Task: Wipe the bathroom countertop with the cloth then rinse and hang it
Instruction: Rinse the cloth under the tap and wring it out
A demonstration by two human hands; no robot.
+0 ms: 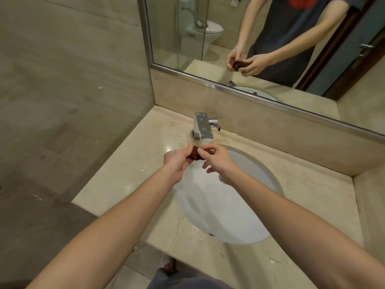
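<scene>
A small dark reddish-brown cloth [195, 153] is bunched up between both hands, just in front of the chrome faucet [203, 127] and over the far left rim of the white oval sink [245, 205]. My left hand [177, 161] grips the cloth's left part with curled fingers. My right hand [216, 161] pinches its right end with thumb and forefinger, the other fingers hanging curled below. The beige marble countertop [129, 184] shows water drops around the basin.
A large mirror [281, 38] above the backsplash reflects the person, the cloth, a toilet and a glass partition. A tiled wall bounds the counter at left. The counter's front edge runs lower left, with floor tiles below.
</scene>
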